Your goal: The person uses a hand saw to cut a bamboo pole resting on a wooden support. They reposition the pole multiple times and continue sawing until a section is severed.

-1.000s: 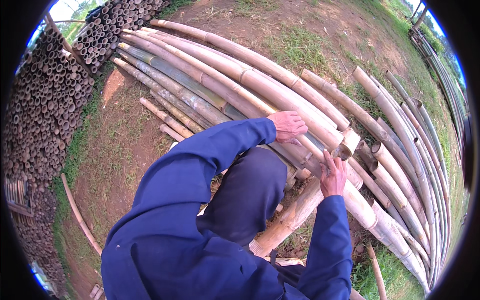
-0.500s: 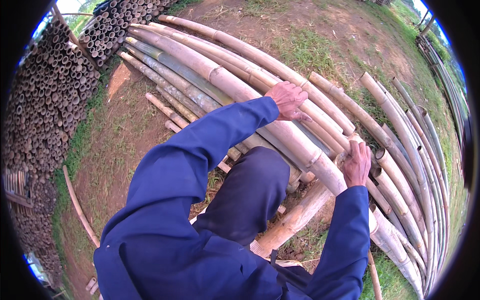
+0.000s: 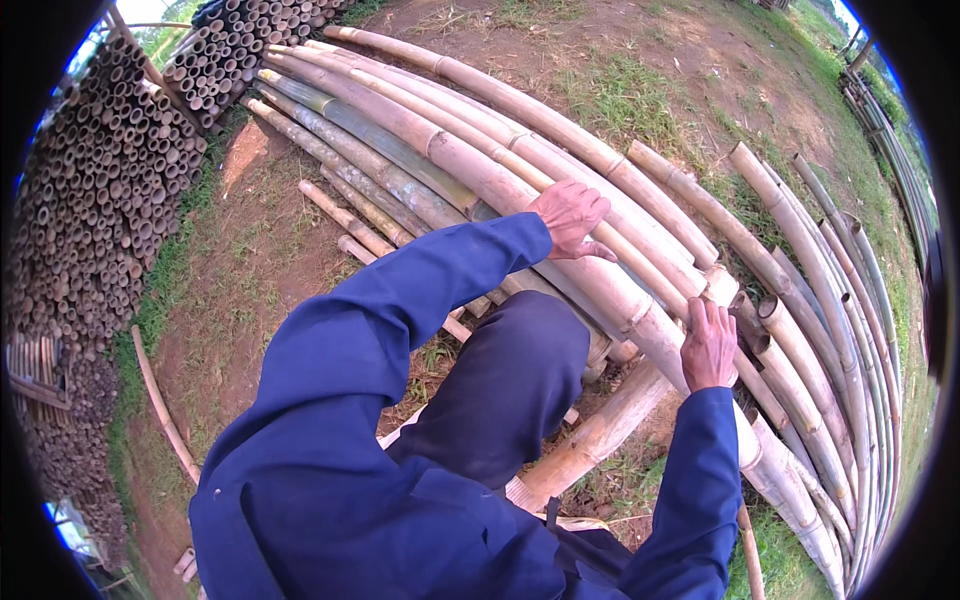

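Both my hands rest on one slim, pale bamboo pole [image 3: 642,268] that lies along the upper side of a thick bamboo pole [image 3: 478,172]. My left hand [image 3: 570,218] is curled over the slim pole partway along, its thumb toward the thick one. Farther right, my right hand [image 3: 710,345] closes around the slim pole near its end, which the fingers partly hide. Beyond the slim pole lie more thick bamboo poles [image 3: 620,170], side by side.
Greenish, mottled poles [image 3: 375,150] lie on the near side of the row. A stout bamboo log [image 3: 595,440] runs underneath. More bamboo poles [image 3: 800,260] spread out at the right. Stacked bamboo ends [image 3: 100,190] form a high pile at the left. One loose pole [image 3: 160,405] lies on the ground.
The slim pole has come a little toward me and now shows more distinctly between its neighbours. My right hand has moved slightly down with its end; my left hand has shifted slightly nearer.
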Tool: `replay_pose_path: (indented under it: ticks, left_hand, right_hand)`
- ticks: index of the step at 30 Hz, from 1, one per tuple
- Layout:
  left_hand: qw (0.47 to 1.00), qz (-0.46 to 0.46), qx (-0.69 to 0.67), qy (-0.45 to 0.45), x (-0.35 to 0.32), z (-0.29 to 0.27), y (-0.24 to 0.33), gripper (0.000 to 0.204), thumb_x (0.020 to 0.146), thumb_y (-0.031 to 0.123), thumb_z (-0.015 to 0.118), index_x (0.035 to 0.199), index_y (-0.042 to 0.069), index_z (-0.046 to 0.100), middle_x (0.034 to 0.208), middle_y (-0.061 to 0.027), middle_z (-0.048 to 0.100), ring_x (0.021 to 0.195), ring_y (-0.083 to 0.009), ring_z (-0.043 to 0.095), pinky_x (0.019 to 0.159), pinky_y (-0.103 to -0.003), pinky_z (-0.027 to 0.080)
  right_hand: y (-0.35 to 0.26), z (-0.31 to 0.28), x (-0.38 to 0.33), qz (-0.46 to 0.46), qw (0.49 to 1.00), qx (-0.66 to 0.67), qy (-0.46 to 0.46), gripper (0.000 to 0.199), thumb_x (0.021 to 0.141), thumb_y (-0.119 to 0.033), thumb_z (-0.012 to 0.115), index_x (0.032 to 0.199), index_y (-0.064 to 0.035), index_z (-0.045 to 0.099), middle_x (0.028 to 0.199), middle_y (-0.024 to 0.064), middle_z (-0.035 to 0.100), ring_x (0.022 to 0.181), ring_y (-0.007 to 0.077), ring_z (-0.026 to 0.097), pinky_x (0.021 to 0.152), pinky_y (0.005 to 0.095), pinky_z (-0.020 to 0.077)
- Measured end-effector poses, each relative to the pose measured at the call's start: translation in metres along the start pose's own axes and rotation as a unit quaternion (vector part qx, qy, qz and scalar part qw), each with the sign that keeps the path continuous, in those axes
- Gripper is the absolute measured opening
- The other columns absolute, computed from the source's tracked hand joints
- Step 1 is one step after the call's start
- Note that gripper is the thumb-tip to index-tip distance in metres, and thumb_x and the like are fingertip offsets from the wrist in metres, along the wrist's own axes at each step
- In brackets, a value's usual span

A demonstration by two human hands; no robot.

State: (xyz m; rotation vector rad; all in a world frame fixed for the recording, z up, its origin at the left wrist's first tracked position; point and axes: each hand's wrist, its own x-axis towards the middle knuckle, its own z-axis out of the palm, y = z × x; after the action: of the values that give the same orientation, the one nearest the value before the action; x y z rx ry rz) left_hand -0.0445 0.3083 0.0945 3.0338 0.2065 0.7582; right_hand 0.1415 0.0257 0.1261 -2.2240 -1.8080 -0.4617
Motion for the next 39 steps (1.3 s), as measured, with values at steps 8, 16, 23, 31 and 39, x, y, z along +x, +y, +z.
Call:
replay_pose_path:
  ticks: [8,16,23,31,39]
  left_hand:
    - [0.996,0.000,-0.025,-0.083,-0.008,0.016,0.000,0.063,0.087,0.069,0.063,0.104,0.009,0.057,0.099,-0.0127,0.061,0.097,-0.0323,0.061,0.090,-0.044,0.046]
    - [0.988,0.006,-0.064,-0.138,-0.001,0.019,0.002,0.057,0.091,0.060,0.066,0.110,0.007,0.058,0.101,-0.0144,0.066,0.097,-0.0352,0.066,0.087,-0.046,0.051]
    - [0.980,-0.025,-0.063,-0.185,-0.006,0.023,0.003,0.059,0.091,0.062,0.065,0.114,0.008,0.056,0.098,-0.0153,0.068,0.097,-0.0378,0.067,0.087,-0.048,0.053]
    - [0.929,0.046,-0.035,-0.365,0.019,0.019,-0.010,0.088,0.069,0.075,0.078,0.124,0.008,0.061,0.113,-0.0151,0.069,0.110,-0.0365,0.068,0.093,-0.050,0.055]
    - [0.903,0.065,-0.039,-0.423,0.035,0.020,-0.004,0.085,0.058,0.060,0.089,0.119,0.005,0.067,0.100,-0.0183,0.075,0.097,-0.0357,0.073,0.087,-0.046,0.056]
  right_hand:
    - [0.005,0.019,-0.015,0.021,0.993,0.100,-0.054,0.048,0.094,-0.021,0.068,0.141,-0.0213,0.060,0.094,0.0084,0.056,0.092,0.0288,0.058,0.081,0.0421,0.0443]
    - [0.004,0.025,-0.020,0.035,0.996,0.068,-0.052,0.044,0.094,-0.024,0.069,0.138,-0.0205,0.065,0.095,0.0076,0.060,0.091,0.0294,0.058,0.083,0.0428,0.0469]
    - [-0.008,0.039,-0.028,0.101,0.986,0.124,-0.056,0.040,0.092,-0.020,0.071,0.132,-0.0203,0.070,0.098,0.0083,0.061,0.095,0.0296,0.057,0.087,0.0427,0.0460]
    - [-0.004,0.047,-0.028,0.140,0.970,0.182,-0.085,0.044,0.088,-0.015,0.075,0.131,-0.0224,0.073,0.102,0.0069,0.060,0.100,0.0281,0.057,0.092,0.0408,0.0429]
    - [-0.010,0.041,-0.026,0.121,0.983,0.096,-0.099,0.056,0.085,-0.024,0.080,0.139,-0.0252,0.065,0.111,0.0061,0.060,0.109,0.0265,0.057,0.099,0.0433,0.0408]
